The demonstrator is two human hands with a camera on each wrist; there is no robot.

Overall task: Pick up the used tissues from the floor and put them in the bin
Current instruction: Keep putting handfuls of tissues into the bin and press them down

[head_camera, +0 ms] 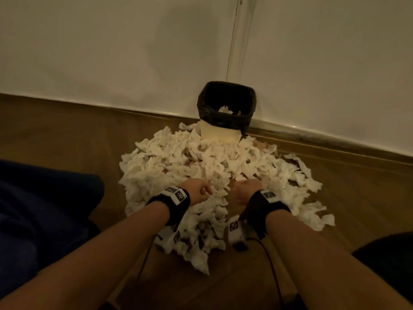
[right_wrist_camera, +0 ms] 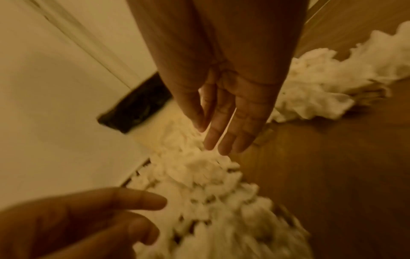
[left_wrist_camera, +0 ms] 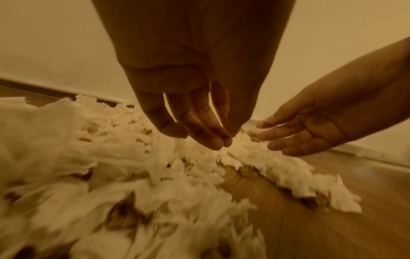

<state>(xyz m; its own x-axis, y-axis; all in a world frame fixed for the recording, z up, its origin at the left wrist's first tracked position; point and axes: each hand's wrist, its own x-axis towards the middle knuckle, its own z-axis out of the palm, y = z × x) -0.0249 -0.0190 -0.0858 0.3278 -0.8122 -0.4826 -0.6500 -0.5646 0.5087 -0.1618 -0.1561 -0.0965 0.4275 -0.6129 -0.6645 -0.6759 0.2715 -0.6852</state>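
A big heap of crumpled white tissues (head_camera: 178,166) covers the wooden floor in front of a white bin (head_camera: 220,133) with a black liner, which stands against the wall. A few tissues (head_camera: 225,109) lie inside the bin. My left hand (head_camera: 202,191) hovers over the near middle of the heap, fingers (left_wrist_camera: 207,140) hanging down close together and holding nothing. My right hand (head_camera: 243,186) is just to its right, fingers (right_wrist_camera: 221,138) straight above the tissues (right_wrist_camera: 199,168) and empty. The heap (left_wrist_camera: 111,157) is blurred in both wrist views.
A strip of bare floor (left_wrist_camera: 255,189) splits the heap below the hands. A dark blue trouser leg (head_camera: 44,209) lies at the left and a dark shape (head_camera: 391,265) at the lower right. Cables (head_camera: 270,260) trail from the wrist cameras. A skirting board (head_camera: 335,144) runs along the wall.
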